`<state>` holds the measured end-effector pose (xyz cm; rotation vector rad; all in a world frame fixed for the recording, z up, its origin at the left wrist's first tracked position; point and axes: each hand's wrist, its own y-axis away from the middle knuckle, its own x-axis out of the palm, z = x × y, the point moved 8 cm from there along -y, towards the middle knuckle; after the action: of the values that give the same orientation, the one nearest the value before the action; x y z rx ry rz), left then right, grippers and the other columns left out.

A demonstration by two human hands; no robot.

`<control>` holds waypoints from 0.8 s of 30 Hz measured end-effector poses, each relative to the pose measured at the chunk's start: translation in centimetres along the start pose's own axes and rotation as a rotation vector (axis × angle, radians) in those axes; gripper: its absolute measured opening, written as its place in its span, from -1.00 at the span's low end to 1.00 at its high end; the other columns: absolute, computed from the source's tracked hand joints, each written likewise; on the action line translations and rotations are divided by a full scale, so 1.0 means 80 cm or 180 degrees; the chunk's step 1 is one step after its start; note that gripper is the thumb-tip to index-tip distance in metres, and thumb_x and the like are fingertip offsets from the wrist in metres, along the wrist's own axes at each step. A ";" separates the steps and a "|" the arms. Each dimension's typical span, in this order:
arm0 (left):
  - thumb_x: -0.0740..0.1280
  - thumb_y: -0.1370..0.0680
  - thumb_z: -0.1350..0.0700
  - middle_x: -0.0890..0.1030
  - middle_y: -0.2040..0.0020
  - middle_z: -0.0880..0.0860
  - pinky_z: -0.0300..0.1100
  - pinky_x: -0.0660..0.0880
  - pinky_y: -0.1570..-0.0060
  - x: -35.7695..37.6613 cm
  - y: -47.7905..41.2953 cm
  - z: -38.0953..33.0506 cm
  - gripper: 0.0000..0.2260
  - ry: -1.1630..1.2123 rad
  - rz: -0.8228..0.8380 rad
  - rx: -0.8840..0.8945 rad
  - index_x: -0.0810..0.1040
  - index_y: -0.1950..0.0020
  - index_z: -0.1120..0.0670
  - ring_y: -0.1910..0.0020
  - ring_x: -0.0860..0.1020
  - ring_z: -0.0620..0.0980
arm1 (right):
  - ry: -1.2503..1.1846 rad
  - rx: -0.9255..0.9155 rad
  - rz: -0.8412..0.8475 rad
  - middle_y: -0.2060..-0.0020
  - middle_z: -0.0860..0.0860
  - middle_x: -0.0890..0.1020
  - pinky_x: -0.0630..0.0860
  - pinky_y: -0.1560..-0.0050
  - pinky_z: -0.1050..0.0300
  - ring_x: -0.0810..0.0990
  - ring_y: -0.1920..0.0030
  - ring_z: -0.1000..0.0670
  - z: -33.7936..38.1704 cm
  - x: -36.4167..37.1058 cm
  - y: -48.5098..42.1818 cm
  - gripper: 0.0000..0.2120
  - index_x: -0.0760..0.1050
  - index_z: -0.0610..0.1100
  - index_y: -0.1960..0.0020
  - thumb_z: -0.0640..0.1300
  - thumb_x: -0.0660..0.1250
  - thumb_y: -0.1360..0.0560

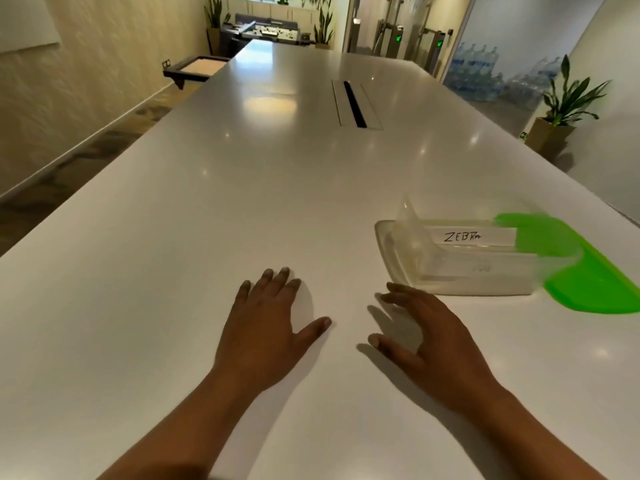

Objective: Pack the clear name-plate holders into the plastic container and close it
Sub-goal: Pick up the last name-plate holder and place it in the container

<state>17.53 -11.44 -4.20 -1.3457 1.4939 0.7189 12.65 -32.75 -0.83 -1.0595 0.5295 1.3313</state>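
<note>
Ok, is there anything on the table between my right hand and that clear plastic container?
Nothing: in the head view only bare white table separates the right hand from the clear plastic container.

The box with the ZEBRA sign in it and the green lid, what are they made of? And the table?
The box looks like clear, glossy plastic: you can see the name-plate holder through its walls. The green lid looks like smooth opaque plastic, bright and even in colour. The table has a hard, shiny white top that mirrors the ceiling lights; whether laminate, stone or something else cannot be told.
</note>
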 end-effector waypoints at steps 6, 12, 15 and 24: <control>0.01 -0.46 -0.44 0.11 -0.58 -0.05 -0.03 -0.07 -0.52 0.003 0.000 0.001 -0.25 0.0007 0.0008 0.0009 0.16 -0.53 -0.04 -0.55 0.00 -0.07 | 0.0518 0.0038 0.0390 -0.48 0.13 0.29 0.20 -0.44 0.05 0.17 -0.49 0.13 -0.005 0.026 0.004 -0.25 0.27 0.08 -0.47 0.43 0.20 -0.40; 0.06 -0.46 -0.42 0.14 -0.57 -0.06 -0.02 -0.04 -0.52 0.000 0.003 -0.001 -0.26 0.0107 -0.0014 -0.0026 0.19 -0.52 -0.03 -0.55 0.02 -0.09 | 0.0679 0.0017 0.0580 -0.51 0.07 0.23 0.13 -0.47 0.00 0.10 -0.52 0.07 -0.008 0.032 0.007 -0.27 0.24 0.05 -0.49 0.42 0.11 -0.45; 0.07 -0.44 -0.43 0.16 -0.56 -0.07 -0.06 -0.04 -0.51 -0.001 0.004 -0.002 -0.25 0.0082 -0.0029 -0.0044 0.20 -0.52 -0.04 -0.55 0.03 -0.10 | 0.0698 -0.0010 0.0634 -0.53 0.05 0.20 0.10 -0.48 -0.01 0.08 -0.53 0.04 -0.006 0.034 0.007 -0.26 0.21 0.03 -0.50 0.42 0.06 -0.46; 0.03 -0.39 -0.49 0.22 -0.54 -0.12 -0.10 0.03 -0.49 0.000 0.002 -0.004 -0.22 -0.0149 -0.0082 -0.0125 0.28 -0.48 -0.07 -0.52 0.11 -0.15 | 0.0471 -0.0151 0.0671 -0.56 0.02 0.10 -0.13 -0.50 0.05 -0.04 -0.55 0.01 -0.011 0.034 0.007 -0.26 0.10 0.01 -0.54 0.38 0.03 -0.48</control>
<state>17.27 -11.67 -4.08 -1.3663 1.4295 0.7618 12.93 -32.13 -3.64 -1.1722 0.7396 1.4618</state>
